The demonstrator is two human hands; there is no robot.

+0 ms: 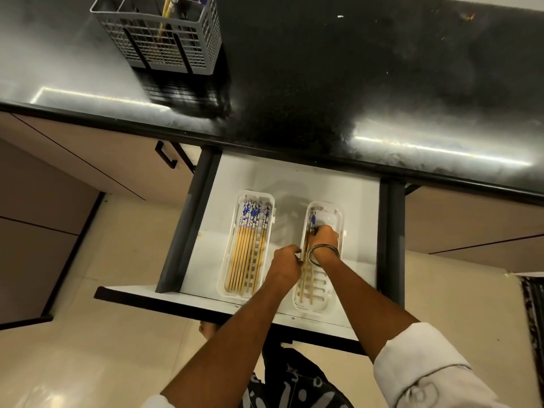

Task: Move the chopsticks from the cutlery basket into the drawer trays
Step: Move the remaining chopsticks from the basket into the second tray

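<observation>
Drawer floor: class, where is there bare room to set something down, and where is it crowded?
Bare: the strip between the left tray and right tray, and the back floor of the drawer under the counter edge. Crowded: the right tray, where left hand and right hand hold chopsticks.

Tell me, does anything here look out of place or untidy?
Nothing stands out. The chopsticks in the left tray lie neatly side by side, both hands are settling chopsticks in the right tray, and the cutlery basket stands upright.

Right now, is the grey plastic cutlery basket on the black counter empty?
Not empty: the grey plastic cutlery basket holds at least one yellow chopstick standing upright inside.
</observation>
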